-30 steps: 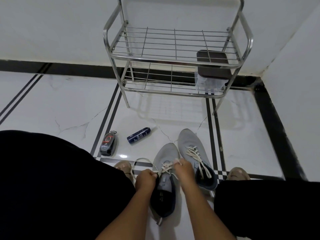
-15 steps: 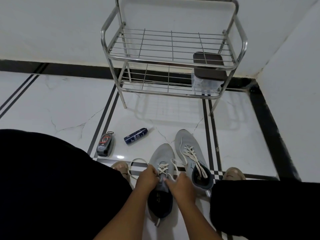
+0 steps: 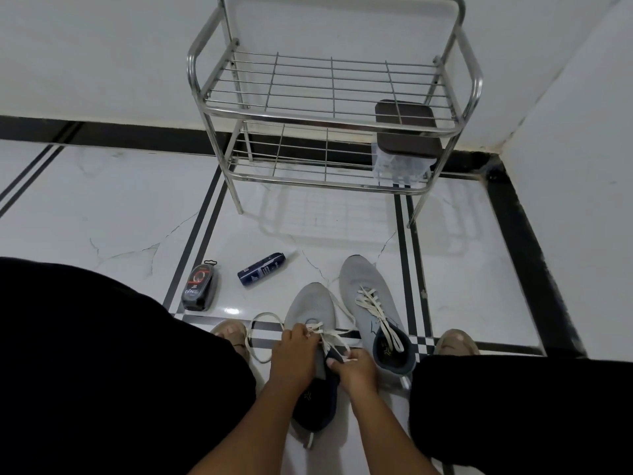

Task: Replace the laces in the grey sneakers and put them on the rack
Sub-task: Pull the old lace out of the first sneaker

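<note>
Two grey sneakers stand side by side on the white floor between my knees. The left sneaker (image 3: 310,305) is partly laced with a cream lace (image 3: 265,317) that loops out to its left. My left hand (image 3: 294,354) pinches the lace over the eyelets. My right hand (image 3: 356,370) grips the lace end at the tongue, near the collar. The right sneaker (image 3: 368,286) is fully laced and untouched. The steel wire rack (image 3: 329,87) stands against the wall ahead.
A dark-lidded clear box (image 3: 406,138) sits on the rack's lower shelf at the right. A blue spray can (image 3: 262,264) and a black shoe-polish sponge case (image 3: 200,286) lie on the floor to the left. My dark-trousered legs flank the shoes.
My right hand has drawn back from the eyelets toward the collar, pulling the lace. My left hand has moved forward onto the lacing. The camera has tilted slightly.
</note>
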`<state>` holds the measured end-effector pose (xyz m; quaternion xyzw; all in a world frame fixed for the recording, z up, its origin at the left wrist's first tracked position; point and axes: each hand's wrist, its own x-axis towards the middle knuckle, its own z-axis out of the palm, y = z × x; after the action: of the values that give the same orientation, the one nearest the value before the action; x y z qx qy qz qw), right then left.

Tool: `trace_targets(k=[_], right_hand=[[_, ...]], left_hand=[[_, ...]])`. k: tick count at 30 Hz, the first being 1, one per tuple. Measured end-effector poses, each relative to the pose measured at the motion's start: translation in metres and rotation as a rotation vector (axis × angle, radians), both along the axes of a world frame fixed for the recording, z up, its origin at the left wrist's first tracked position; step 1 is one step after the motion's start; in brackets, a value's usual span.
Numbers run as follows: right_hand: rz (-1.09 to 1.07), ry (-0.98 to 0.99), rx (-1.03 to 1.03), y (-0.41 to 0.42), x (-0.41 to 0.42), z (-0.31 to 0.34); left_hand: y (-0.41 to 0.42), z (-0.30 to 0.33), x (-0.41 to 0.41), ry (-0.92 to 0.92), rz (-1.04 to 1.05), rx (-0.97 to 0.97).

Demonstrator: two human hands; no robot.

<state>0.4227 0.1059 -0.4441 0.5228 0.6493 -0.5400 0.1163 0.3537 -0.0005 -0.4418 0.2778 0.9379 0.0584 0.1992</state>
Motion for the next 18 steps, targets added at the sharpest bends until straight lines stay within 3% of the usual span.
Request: trace_targets(k=[2,4,6,7,8,9,11,13,14,16,18], right_hand=[[-0.057,-0.023,-0.034,0.001,0.001,-0.003],[-0.153,-0.063,-0.108,0.003,0.004,-0.008],[-0.164,-0.079,-0.153,0.005,0.005,-0.013],[-0.126,-0.082,-0.15,0.005,0.004,-0.015],[-0.085,-0.078,-0.142,0.004,0.002,-0.017],[-0.051,-0.076,-0.13,0.004,0.001,-0.019],[-0.013,-0.076,-0.117,0.002,-0.001,-0.021],[-0.007,-0.078,-0.116,0.001,-0.001,-0.023],[-0.004,-0.074,-0.12,0.001,-0.001,-0.021],[-0.023,-0.067,-0.121,0.002,-0.001,-0.019],[-0.063,-0.058,-0.122,0.004,0.001,-0.016]], left_hand=[[0.0,0.0,-0.003,-0.159,0.192,0.134],[-0.004,0.016,-0.01,-0.34,0.662,0.48],[-0.01,0.022,-0.018,-0.649,1.179,0.812],[-0.006,0.023,-0.024,-0.701,1.223,0.739],[-0.004,0.02,-0.029,-0.666,1.134,0.584],[-0.003,0.015,-0.031,-0.487,0.908,0.359],[0.001,0.012,-0.026,-0.208,0.509,0.119],[0.008,0.008,-0.018,-0.082,0.333,0.077],[0.011,0.002,-0.016,-0.073,0.342,0.081],[0.013,-0.001,-0.02,-0.234,0.621,0.218],[0.007,0.006,-0.04,-0.545,1.252,0.664]])
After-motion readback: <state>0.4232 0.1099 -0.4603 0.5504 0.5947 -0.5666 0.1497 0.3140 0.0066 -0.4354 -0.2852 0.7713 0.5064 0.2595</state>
